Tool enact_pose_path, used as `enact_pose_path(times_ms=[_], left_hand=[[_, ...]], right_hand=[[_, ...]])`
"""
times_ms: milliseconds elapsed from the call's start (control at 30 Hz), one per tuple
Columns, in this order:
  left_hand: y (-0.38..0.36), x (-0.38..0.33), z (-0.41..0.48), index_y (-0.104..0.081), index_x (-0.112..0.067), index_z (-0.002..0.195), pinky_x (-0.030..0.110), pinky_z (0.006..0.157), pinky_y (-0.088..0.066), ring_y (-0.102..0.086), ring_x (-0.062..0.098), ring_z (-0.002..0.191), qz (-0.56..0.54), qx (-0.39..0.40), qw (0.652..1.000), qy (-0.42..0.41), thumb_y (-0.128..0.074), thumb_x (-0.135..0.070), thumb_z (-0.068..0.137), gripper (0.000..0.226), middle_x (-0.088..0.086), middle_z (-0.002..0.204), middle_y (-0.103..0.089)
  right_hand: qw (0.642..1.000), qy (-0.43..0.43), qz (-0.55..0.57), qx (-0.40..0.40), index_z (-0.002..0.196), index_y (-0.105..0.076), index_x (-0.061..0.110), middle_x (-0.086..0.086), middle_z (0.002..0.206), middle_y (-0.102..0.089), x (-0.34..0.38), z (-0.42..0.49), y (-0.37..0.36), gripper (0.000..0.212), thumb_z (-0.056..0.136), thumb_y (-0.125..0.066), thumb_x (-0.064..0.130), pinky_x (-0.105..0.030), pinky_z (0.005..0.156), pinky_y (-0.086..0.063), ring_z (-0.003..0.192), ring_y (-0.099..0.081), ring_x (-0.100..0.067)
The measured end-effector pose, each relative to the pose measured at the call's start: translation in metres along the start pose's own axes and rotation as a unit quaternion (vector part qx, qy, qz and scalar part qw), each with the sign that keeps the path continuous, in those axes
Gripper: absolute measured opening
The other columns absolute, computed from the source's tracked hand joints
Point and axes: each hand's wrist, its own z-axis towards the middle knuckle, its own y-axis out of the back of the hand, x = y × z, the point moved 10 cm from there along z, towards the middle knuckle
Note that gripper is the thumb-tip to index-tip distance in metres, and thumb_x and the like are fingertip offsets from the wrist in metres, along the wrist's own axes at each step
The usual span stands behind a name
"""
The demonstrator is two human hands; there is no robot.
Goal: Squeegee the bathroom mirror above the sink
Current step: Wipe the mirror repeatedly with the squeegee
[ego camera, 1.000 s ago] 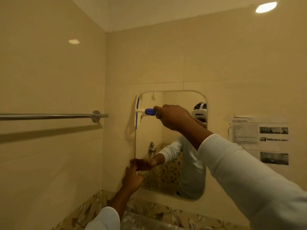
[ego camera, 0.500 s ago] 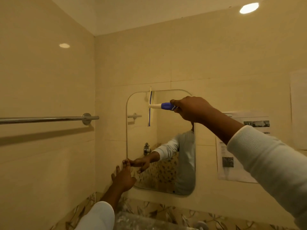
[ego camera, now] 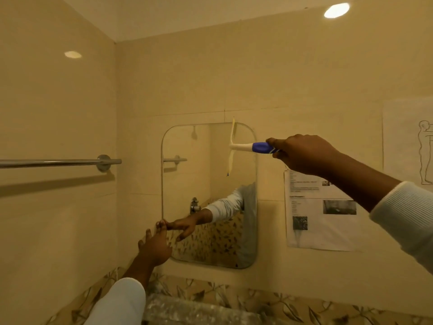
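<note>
Head cam, and it's the only view I get, so some of this is fuzzy. The right hand (ego camera: 302, 153) has a tight grip on the blue end of the squeegee (ego camera: 243, 147), fingers curled round it so the tail of the handle is buried in the fist. The blade stands upright against the upper right part of the mirror (ego camera: 203, 179), with its top tip poking just over the mirror's top edge. I can't really tell how flat the rubber sits on the glass from this angle.

The left hand (ego camera: 155, 248) holds nothing. Its grip is wide, with straight, spread fingers and the fingertips touching the mirror's lower left edge.

In the reflection I get a sleeve and a tap (ego camera: 194, 205), nothing sharper. The towel bar (ego camera: 58, 163) runs off the left side of the frame. A printed sheet (ego camera: 323, 221) is stuck right of the mirror, partly behind my forearm, text unreadable. At the very bottom there's a greyish blob (ego camera: 187, 310) I can't identify, cut off by the frame.
</note>
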Motion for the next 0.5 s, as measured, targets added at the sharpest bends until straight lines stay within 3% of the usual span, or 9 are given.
enact_pose_path(times_ms=[267, 400, 500], left_hand=[[-0.003, 0.009, 0.002, 0.018, -0.027, 0.162, 0.06, 0.125, -0.014, 0.005, 0.041, 0.158, 0.006, 0.01, 1.0, -0.001, -0.049, -0.024, 0.101, 0.091, -0.002, 0.173, 0.014], [-0.001, 0.012, 0.002, 0.018, -0.029, 0.162, 0.061, 0.125, -0.013, 0.006, 0.042, 0.158, -0.001, 0.016, 1.0, -0.007, -0.048, -0.023, 0.101, 0.09, -0.002, 0.173, 0.013], [-0.001, 0.013, 0.001, 0.016, -0.03, 0.163, 0.061, 0.125, -0.014, 0.005, 0.042, 0.158, -0.013, 0.013, 1.0, -0.007, -0.05, -0.024, 0.102, 0.09, -0.003, 0.173, 0.014]], right_hand=[[1.0, -0.016, -0.012, 0.008, 0.162, -0.034, 0.029, 0.01, 0.081, -0.053, -0.041, -0.049, -0.013, 0.058, 0.108, -0.053, 0.038, -0.018, 0.049, -0.031, 0.059, -0.049, -0.003], [1.0, 0.007, -0.011, -0.006, 0.166, -0.024, 0.027, 0.005, 0.095, -0.064, -0.025, -0.069, -0.02, 0.065, 0.107, -0.05, 0.04, -0.014, 0.052, -0.041, 0.061, -0.052, -0.004], [0.998, 0.052, 0.037, -0.011, 0.166, -0.021, 0.029, 0.002, 0.1, -0.065, 0.028, -0.065, -0.028, 0.064, 0.107, -0.042, 0.044, -0.019, 0.058, -0.05, 0.067, -0.055, -0.006]])
